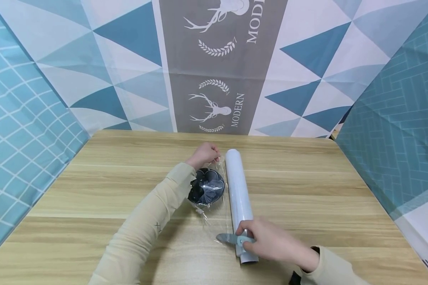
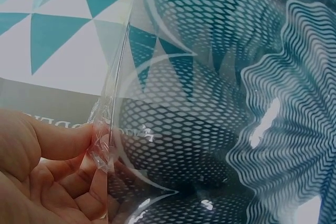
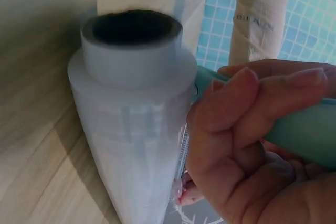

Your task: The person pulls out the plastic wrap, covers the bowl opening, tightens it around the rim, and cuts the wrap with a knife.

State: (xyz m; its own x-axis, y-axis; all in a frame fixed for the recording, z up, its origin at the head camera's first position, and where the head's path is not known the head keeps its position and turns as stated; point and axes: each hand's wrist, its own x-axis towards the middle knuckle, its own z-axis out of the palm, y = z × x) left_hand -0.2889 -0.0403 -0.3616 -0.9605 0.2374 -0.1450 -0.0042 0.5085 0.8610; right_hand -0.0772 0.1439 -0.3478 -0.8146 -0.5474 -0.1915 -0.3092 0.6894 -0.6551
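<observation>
A dark blue patterned bowl [image 1: 208, 188] stands on the table under clear plastic wrap [image 1: 219, 211]. At the bowl's far side, my left hand [image 1: 205, 153] pinches a bunched edge of the wrap between thumb and fingers. The roll of plastic wrap [image 1: 238, 186] lies to the right of the bowl, its long side running away from me. My right hand [image 1: 271, 240] grips a knife [image 1: 227, 238] by its light blue handle across the roll's near end. The knife's grey blade points left, over the wrap; whether it touches cannot be told.
The wooden table [image 1: 103, 190] stretches to both sides. A patterned cloth backdrop [image 1: 214, 71] rises behind its far edge, with blue tiled-pattern sheets [image 1: 25, 107] at the left and right. The roll's open core [image 3: 131, 29] faces me.
</observation>
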